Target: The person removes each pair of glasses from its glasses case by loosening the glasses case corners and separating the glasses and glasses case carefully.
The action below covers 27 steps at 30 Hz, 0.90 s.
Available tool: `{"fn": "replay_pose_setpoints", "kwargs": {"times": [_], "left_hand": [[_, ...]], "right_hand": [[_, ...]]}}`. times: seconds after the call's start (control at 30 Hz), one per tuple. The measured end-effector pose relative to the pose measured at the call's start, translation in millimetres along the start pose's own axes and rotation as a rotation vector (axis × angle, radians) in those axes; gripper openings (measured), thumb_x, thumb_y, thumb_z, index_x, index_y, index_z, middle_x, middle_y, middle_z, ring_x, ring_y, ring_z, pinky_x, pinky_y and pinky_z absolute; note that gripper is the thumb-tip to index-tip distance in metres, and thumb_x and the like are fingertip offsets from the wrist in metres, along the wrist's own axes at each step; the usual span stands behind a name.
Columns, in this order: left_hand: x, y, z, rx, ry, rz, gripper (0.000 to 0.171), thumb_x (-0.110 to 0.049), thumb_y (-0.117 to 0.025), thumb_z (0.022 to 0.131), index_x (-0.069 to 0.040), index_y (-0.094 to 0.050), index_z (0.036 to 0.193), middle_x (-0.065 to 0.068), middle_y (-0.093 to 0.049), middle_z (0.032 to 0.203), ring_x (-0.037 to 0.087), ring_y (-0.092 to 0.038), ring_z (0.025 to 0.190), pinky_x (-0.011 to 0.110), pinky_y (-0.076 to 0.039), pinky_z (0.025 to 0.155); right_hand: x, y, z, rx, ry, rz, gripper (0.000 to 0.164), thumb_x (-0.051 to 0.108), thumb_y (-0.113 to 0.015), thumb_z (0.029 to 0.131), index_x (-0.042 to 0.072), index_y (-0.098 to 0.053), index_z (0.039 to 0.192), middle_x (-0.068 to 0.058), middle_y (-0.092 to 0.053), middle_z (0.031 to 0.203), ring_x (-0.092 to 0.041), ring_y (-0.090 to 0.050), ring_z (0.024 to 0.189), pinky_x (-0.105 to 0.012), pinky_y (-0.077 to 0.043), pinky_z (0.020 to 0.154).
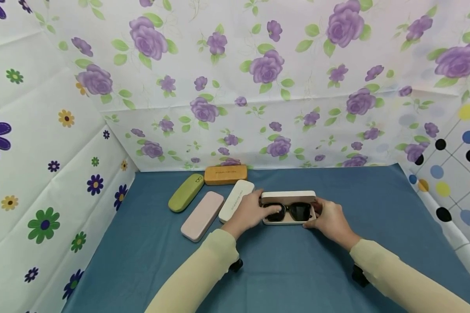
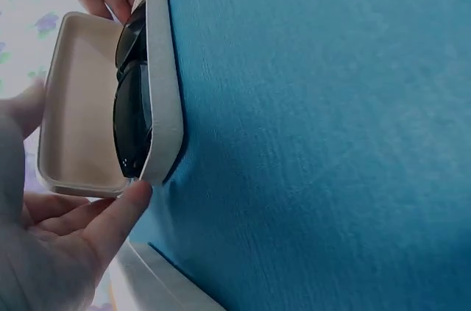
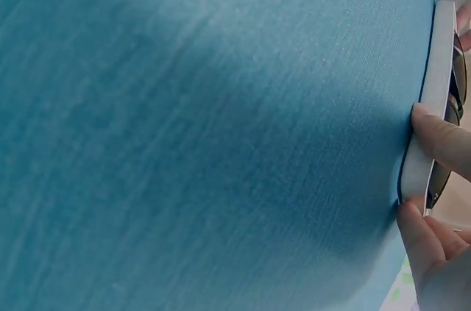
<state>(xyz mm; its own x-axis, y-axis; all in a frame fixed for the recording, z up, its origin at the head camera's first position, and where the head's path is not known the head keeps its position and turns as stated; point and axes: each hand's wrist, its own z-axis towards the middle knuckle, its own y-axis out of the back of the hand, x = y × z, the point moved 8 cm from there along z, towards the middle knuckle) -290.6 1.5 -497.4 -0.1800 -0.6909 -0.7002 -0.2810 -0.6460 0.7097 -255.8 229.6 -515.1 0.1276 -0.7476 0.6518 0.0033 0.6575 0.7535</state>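
Observation:
An open white glasses case with a beige lining lies on the blue cloth, its lid raised at the back. Dark sunglasses rest inside, lenses facing the front. At the case's left end my left hand holds on, one digit reaching over the left lens in the head view. My right hand grips the right end, with its thumb on the front wall and a finger at the corner. The left wrist view shows the lid's hollow inside and the glasses standing above the front wall.
Left of the open case lie a closed white case, a pink case, a green case and an orange case. The closed white one sits close by my left hand. Floral sheeting walls the back of the table.

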Motion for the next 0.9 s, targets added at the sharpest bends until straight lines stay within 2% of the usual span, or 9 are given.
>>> {"fn": "replay_pose_setpoints", "kwargs": {"times": [0.07, 0.17, 0.27, 0.4, 0.47, 0.57, 0.67, 0.77, 0.9], "left_hand": [[0.8, -1.3, -0.8, 0.005, -0.003, 0.017, 0.095, -0.056, -0.073, 0.072, -0.011, -0.033, 0.146, 0.009, -0.055, 0.131, 0.022, -0.058, 0.112, 0.04, -0.052, 0.086], [1.1, -1.5, -0.1, -0.011, -0.023, 0.052, 0.099, -0.04, -0.084, 0.065, -0.009, -0.035, 0.144, 0.007, -0.06, 0.121, 0.02, -0.06, 0.106, 0.037, -0.052, 0.084], [2.9, -2.4, 0.1, -0.014, -0.026, 0.054, 0.103, -0.029, -0.089, 0.06, -0.008, -0.035, 0.145, 0.005, -0.061, 0.115, 0.019, -0.061, 0.099, 0.035, -0.051, 0.083], [4.4, -5.6, -1.8, 0.0, -0.031, 0.04, 0.102, -0.024, -0.09, 0.058, -0.011, -0.037, 0.144, 0.003, -0.061, 0.118, 0.018, -0.061, 0.1, 0.033, -0.052, 0.084], [5.3, -6.1, -3.7, -0.004, -0.031, 0.023, 0.096, -0.021, -0.09, 0.058, -0.012, -0.042, 0.141, 0.003, -0.061, 0.121, 0.018, -0.06, 0.107, 0.033, -0.052, 0.086], [8.6, -6.8, -6.7, -0.007, -0.014, -0.015, 0.086, -0.016, -0.089, 0.059, -0.012, -0.049, 0.135, 0.004, -0.061, 0.119, 0.019, -0.06, 0.107, 0.031, -0.053, 0.083], [11.8, -6.9, -8.4, -0.017, 0.001, -0.038, 0.074, -0.013, -0.088, 0.061, -0.008, -0.055, 0.127, 0.006, -0.063, 0.109, 0.018, -0.06, 0.098, 0.029, -0.052, 0.077], [13.5, -6.5, -8.6, -0.029, 0.007, -0.046, 0.07, -0.011, -0.088, 0.061, -0.006, -0.058, 0.123, 0.007, -0.063, 0.099, 0.017, -0.058, 0.086, 0.028, -0.05, 0.071], [16.3, -6.8, -7.9, -0.035, 0.026, -0.06, 0.076, -0.008, -0.088, 0.06, -0.004, -0.055, 0.128, 0.007, -0.064, 0.104, 0.016, -0.06, 0.085, 0.026, -0.051, 0.07]], "right_hand": [[-1, 0, 0, -0.002, -0.006, -0.008, 0.082, 0.031, -0.086, 0.064, 0.009, -0.05, 0.134, -0.012, -0.069, 0.103, -0.025, -0.066, 0.091, -0.042, -0.055, 0.073], [-2, 0, 0, -0.009, -0.013, -0.019, 0.084, 0.033, -0.086, 0.064, 0.009, -0.049, 0.135, -0.01, -0.07, 0.098, -0.022, -0.066, 0.085, -0.04, -0.054, 0.071], [-3, -1, -1, -0.009, -0.015, -0.02, 0.087, 0.033, -0.086, 0.064, 0.007, -0.047, 0.137, -0.013, -0.068, 0.109, -0.025, -0.066, 0.093, -0.042, -0.055, 0.074], [-4, -2, -3, -0.004, -0.015, -0.02, 0.09, 0.034, -0.085, 0.065, 0.006, -0.042, 0.14, -0.018, -0.062, 0.122, -0.031, -0.062, 0.106, -0.045, -0.054, 0.079], [-4, -2, -4, -0.004, -0.02, -0.022, 0.091, 0.033, -0.085, 0.066, 0.005, -0.042, 0.141, -0.019, -0.062, 0.122, -0.032, -0.062, 0.107, -0.045, -0.054, 0.079], [-4, -2, -5, -0.005, -0.02, -0.02, 0.09, 0.032, -0.085, 0.066, 0.005, -0.042, 0.14, -0.02, -0.062, 0.121, -0.033, -0.062, 0.106, -0.046, -0.054, 0.078], [-3, -1, -6, -0.01, -0.014, -0.021, 0.089, 0.032, -0.085, 0.066, 0.005, -0.044, 0.139, -0.019, -0.063, 0.12, -0.032, -0.062, 0.106, -0.046, -0.054, 0.079], [-3, 0, -7, -0.014, -0.01, -0.031, 0.089, 0.034, -0.085, 0.066, 0.006, -0.044, 0.14, -0.017, -0.064, 0.119, -0.031, -0.063, 0.105, -0.046, -0.054, 0.079], [-5, 2, -8, -0.019, -0.015, -0.056, 0.09, 0.038, -0.083, 0.067, 0.006, -0.043, 0.14, -0.016, -0.064, 0.119, -0.029, -0.063, 0.103, -0.045, -0.054, 0.076]]}}
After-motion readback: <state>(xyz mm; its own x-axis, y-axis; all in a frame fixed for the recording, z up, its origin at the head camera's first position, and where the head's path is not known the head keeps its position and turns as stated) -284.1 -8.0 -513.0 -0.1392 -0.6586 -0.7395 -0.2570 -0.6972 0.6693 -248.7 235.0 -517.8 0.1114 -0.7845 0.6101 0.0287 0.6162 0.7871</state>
